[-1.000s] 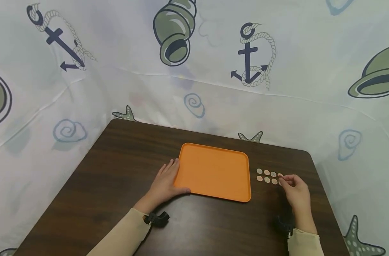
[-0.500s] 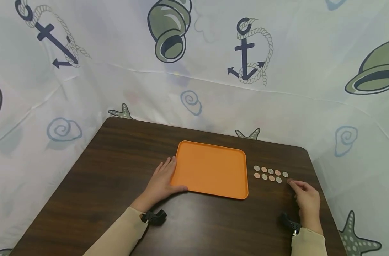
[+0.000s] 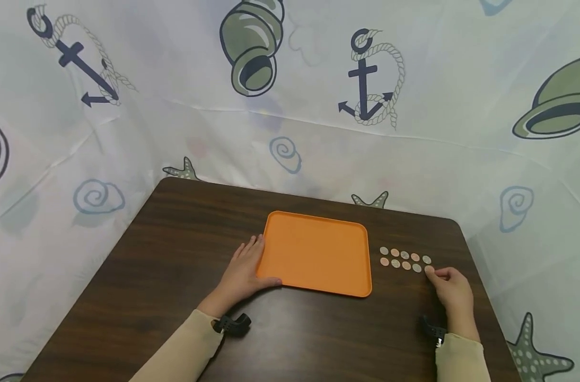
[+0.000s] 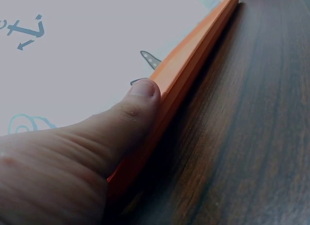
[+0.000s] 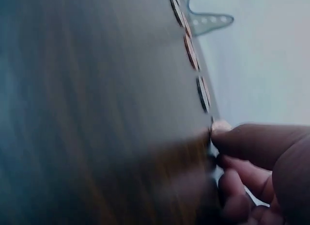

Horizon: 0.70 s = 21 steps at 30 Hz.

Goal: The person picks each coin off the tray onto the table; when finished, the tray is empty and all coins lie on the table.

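An orange tray (image 3: 318,254) lies on the table. My left hand (image 3: 239,273) rests at its near left corner, fingers straight along the left rim and thumb (image 4: 131,108) along the front edge. To the right of the tray, copper-coloured and silvery coins (image 3: 405,255) lie in two rows that alternate in colour. My right hand (image 3: 454,292) is at the right end of the near row, thumb and finger pinching the edge of a copper-coloured coin (image 3: 428,268). In the right wrist view the other fingers are curled, and the thumb partly hides that coin.
The dark wood-grain table (image 3: 166,254) has rounded far corners. Behind it and at both sides hangs a white cloth (image 3: 199,132) printed with anchors, shells and starfish. A black wrist camera (image 3: 235,324) sits on each wrist.
My right hand has moved to the right with a coin from the rows, then back slightly left, bringing it to the near row's end. My left hand stays at the tray.
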Motion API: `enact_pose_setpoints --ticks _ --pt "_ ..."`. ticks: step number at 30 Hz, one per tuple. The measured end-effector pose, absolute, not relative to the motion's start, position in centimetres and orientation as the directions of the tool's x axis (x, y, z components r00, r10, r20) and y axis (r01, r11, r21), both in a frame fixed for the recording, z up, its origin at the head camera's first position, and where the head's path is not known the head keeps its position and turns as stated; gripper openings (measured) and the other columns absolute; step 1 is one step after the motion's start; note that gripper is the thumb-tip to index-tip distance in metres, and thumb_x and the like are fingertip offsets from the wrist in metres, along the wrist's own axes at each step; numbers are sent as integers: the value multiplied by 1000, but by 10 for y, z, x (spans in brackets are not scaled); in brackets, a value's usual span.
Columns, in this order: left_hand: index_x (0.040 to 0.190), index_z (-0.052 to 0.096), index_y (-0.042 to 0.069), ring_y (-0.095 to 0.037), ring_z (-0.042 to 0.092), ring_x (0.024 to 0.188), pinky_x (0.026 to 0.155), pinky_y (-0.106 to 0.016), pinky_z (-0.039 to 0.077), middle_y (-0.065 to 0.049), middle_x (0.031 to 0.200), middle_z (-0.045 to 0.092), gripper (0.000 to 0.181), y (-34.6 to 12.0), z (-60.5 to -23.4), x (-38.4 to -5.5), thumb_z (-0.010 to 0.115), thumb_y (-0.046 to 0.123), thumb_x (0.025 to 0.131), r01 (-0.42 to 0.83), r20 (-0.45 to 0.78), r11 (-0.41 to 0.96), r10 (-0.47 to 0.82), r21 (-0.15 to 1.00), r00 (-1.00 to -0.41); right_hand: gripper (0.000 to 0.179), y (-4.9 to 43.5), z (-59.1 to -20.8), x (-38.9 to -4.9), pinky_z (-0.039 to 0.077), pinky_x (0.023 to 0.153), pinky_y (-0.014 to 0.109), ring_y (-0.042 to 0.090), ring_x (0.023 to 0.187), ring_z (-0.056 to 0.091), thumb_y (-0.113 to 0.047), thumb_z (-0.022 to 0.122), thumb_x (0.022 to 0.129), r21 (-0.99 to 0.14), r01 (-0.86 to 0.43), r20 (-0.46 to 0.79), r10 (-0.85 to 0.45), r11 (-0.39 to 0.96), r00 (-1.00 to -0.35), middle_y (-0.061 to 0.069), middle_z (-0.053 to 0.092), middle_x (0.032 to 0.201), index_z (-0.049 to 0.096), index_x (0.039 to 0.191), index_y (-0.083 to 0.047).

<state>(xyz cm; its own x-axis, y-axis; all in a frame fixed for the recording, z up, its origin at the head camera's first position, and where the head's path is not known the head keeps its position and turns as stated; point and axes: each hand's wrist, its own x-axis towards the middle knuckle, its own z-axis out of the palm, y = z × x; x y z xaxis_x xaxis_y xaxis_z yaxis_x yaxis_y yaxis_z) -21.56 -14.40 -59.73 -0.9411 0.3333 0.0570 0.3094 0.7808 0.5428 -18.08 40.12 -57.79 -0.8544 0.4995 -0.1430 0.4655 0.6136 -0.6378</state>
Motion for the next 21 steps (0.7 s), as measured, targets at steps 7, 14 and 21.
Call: enact_pose_setpoints --ticks 7,14,21 --pt "174 18 4 -32 16 172 139 -60 9 -12 182 23 133 -143 -599 -216 82 77 83 307 49 781 335 544 -941 52 394 -574 -182 44 72 40 36 93 62 -45 64 107 -579 492 -162 500 650 -851 24 67 106 64 125 5" --pt "174 19 3 -34 16 171 139 -61 10 -14 182 20 133 -144 -601 -217 81 77 83 313 58 771 339 555 -939 55 388 -573 -182 42 70 39 33 89 59 -48 63 107 -585 497 -173 500 641 -848 20 63 104 62 130 2" --pt "174 20 2 -34 16 171 139 -61 10 -15 182 21 133 -148 -601 -219 82 76 83 313 54 772 342 554 -938 55 387 -579 -182 41 70 38 32 88 57 -49 65 107 -607 495 -172 505 622 -846 19 61 102 63 130 2"
